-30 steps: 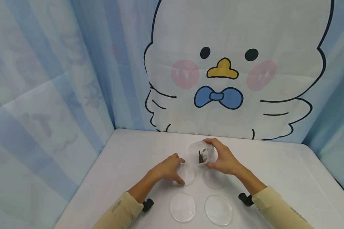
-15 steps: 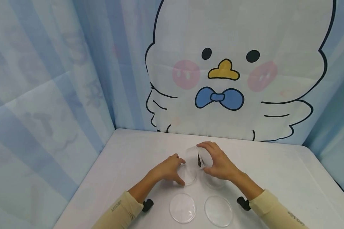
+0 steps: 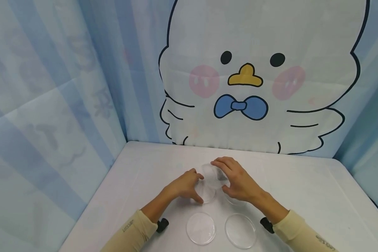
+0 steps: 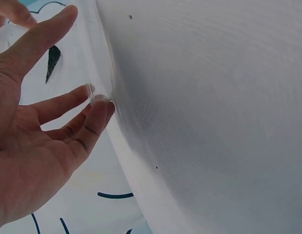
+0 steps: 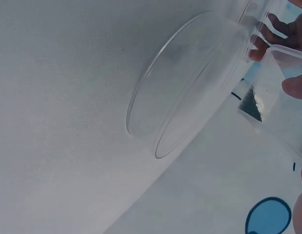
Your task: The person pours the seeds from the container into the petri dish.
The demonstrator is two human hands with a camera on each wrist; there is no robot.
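My left hand (image 3: 186,185) grips the sides of a clear petri dish (image 3: 209,194) on the table, thumb at the near side and fingers at the far side. In the left wrist view its fingertips touch the clear rim (image 4: 90,93). Just above that dish, my right hand (image 3: 239,180) holds a clear plastic tub (image 3: 209,175), tilted toward the left. Dark grains (image 5: 251,105) lie against the tub's wall in the right wrist view. A second clear round dish (image 3: 235,201) lies partly hidden below my right hand. Whether any grains lie in the gripped dish, I cannot tell.
Two more clear round dishes or lids lie nearer me, a left one (image 3: 201,228) and a right one (image 3: 240,231). The white table (image 3: 151,161) ends at a curtain with a cartoon bird (image 3: 245,105) at the back.
My right hand has moved slightly left and down, tipping the tub further over the gripped dish. The dark grains look less visible from the head view. My left hand has stayed in place.
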